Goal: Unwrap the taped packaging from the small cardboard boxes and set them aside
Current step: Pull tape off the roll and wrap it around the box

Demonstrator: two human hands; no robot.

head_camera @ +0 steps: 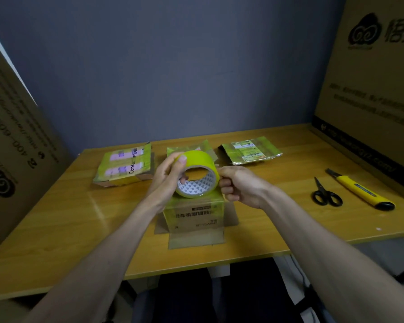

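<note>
We see our two forearms bare to the frame's lower edge, no sleeves, watch or rings showing on the left hand (170, 174) or the right hand (239, 186); dark trousers cover our lap.

We see a glossy yellow-green tape roll (197, 176) with a printed paper core, matt brown cardboard boxes (196, 220) under shiny film, a smooth wood-grain table (68, 217), and black-handled scissors (325, 193).
</note>
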